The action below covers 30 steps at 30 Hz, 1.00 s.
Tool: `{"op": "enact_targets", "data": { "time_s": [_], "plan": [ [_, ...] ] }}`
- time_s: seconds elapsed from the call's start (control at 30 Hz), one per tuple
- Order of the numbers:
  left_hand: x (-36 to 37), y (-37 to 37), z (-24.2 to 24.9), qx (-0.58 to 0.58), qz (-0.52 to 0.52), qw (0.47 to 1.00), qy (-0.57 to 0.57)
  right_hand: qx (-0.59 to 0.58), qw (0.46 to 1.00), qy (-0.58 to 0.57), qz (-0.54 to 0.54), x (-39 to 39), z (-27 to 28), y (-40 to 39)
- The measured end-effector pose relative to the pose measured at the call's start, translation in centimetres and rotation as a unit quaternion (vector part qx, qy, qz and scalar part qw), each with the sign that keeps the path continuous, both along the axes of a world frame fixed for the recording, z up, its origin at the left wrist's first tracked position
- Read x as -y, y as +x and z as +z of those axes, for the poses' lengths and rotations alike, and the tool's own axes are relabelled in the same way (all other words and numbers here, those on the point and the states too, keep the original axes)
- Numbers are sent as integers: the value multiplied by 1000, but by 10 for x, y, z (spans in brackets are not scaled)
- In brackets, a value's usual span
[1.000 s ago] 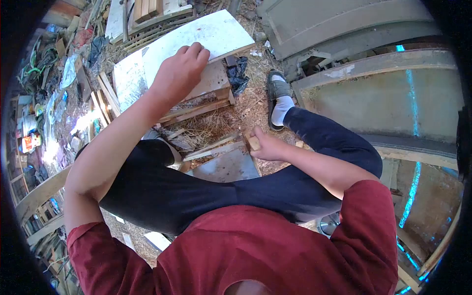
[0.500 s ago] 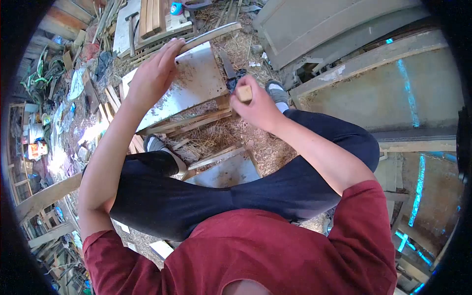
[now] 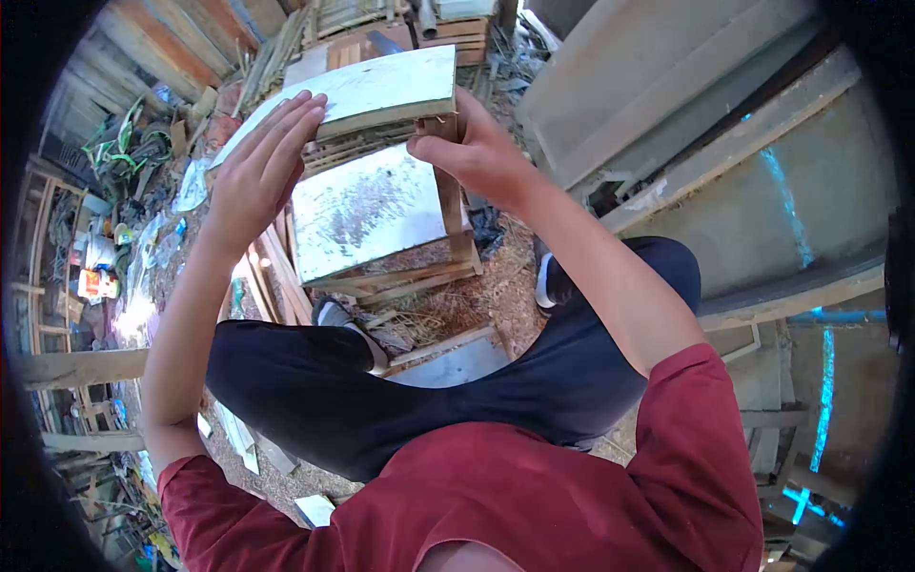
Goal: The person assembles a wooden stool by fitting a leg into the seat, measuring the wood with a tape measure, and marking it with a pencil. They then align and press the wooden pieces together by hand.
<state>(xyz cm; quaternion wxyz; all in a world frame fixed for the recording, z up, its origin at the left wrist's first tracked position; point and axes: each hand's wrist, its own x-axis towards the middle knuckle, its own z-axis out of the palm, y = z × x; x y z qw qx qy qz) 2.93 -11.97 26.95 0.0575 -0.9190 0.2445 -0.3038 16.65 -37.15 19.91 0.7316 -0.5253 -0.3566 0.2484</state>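
Note:
My left hand (image 3: 255, 170) lies with stretched fingers over the left end of a white board (image 3: 386, 88) and holds it up in front of me. My right hand (image 3: 474, 153) is at the board's right corner, pinching a small wooden block (image 3: 436, 125) against its underside, at the top of an upright wooden post (image 3: 454, 212). Under the board is a wooden frame with a stained white panel (image 3: 367, 221) facing me. I wear a red shirt and dark trousers and sit with my knees apart.
Straw and wood offcuts cover the ground around my shoes (image 3: 335, 315). Another pale panel (image 3: 448, 360) lies between my legs. Planks and crates (image 3: 457, 24) are stacked behind the frame, clutter and bags (image 3: 114, 238) lie to the left, and large grey-green panels (image 3: 724, 143) stand at right.
The white board has been lifted and turned nearly level at the frame's top. My right hand carried the block from knee level up to the board's right corner. My view tilted upward.

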Motion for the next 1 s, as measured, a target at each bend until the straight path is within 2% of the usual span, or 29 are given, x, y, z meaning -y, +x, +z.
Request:
{"op": "enact_targets", "data": {
  "time_s": [0.13,0.23,0.37,0.43,0.53,0.73,1.0],
  "plan": [
    [-16,-11,23,13,13,999,45,-1,999,-28,26,-10,18,-3],
    [-23,-15,30,22,18,997,72,-18,998,10,60,-23,10,6],
    [-29,-15,29,35,25,995,89,-101,986,91,96,-31,16,8],
    [-33,-11,26,43,19,993,106,-131,988,61,55,-34,22,4],
    [-37,-7,21,42,28,990,135,-114,993,10,39,-39,15,10],
    [-34,-1,7,34,18,993,110,-177,983,30,44,-41,7,13],
    [-37,4,-1,36,12,993,108,-170,984,8,49,-43,-4,21]
  ]
}}
